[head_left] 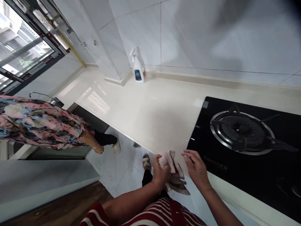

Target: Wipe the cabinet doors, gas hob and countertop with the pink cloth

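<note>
A crumpled pinkish-white and brown cloth [173,171] is bunched in my left hand [161,172], whose fingers are wrapped round it. Its loose folds hang down by the front edge of the pale countertop [141,110]. To the right of the cloth, my right hand [197,171] hovers near the corner of the black gas stove [199,142]. Its fingers are loosely bent and partly apart, and I see nothing held in them.
A white spray bottle [138,70] stands at the back against the tiled wall [141,34]. The stove's burner [242,131] is on the right. At the left stands another person in a flowered garment [47,122], one hand [98,149] lowered, near a sink faucet [39,93].
</note>
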`<action>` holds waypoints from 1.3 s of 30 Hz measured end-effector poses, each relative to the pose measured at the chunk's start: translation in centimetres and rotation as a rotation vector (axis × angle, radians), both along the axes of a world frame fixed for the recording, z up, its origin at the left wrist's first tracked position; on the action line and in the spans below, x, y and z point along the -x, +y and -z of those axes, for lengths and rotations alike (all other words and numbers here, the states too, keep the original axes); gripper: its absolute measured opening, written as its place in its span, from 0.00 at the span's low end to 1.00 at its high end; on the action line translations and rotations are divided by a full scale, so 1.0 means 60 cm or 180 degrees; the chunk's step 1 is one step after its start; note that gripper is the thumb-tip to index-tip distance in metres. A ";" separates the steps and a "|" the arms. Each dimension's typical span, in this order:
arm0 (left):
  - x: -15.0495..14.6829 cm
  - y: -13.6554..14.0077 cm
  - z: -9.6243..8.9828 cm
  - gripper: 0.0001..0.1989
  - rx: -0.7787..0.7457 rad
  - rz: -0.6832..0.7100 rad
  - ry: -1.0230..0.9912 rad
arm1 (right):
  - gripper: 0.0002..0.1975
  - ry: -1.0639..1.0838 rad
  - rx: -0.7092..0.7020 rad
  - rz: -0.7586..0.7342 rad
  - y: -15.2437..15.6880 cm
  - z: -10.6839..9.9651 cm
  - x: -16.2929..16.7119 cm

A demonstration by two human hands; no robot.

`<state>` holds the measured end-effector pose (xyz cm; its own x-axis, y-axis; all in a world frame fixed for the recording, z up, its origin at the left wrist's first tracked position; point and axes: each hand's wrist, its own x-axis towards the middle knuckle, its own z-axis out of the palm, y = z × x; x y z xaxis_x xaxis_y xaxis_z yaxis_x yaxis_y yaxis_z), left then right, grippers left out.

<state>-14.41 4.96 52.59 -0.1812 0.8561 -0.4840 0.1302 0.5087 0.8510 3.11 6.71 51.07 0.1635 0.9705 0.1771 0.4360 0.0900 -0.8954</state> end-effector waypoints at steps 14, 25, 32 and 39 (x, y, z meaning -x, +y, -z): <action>0.063 0.113 -0.184 0.22 -0.0160 0.2369 -0.1525 | 0.31 0.2583 0.1494 0.0266 -0.036 -0.110 0.023; 0.209 0.205 -0.071 0.10 -0.1320 0.2418 0.1427 | 0.30 -0.2047 -0.0033 -0.0578 0.059 -0.018 0.184; 0.225 0.274 -0.039 0.10 -0.1793 0.1456 0.2308 | 0.15 -0.2443 -0.0353 -0.0473 0.029 0.008 0.162; 0.160 0.278 0.003 0.08 -0.2177 0.1776 0.2793 | 0.08 -0.2450 -0.0468 -0.0008 -0.122 0.049 -0.008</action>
<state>-24.00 21.67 52.40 0.2515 0.9487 0.1917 0.8443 -0.3119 0.4358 3.60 -0.59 48.11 -0.0597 0.9286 0.3663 0.9290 0.1860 -0.3201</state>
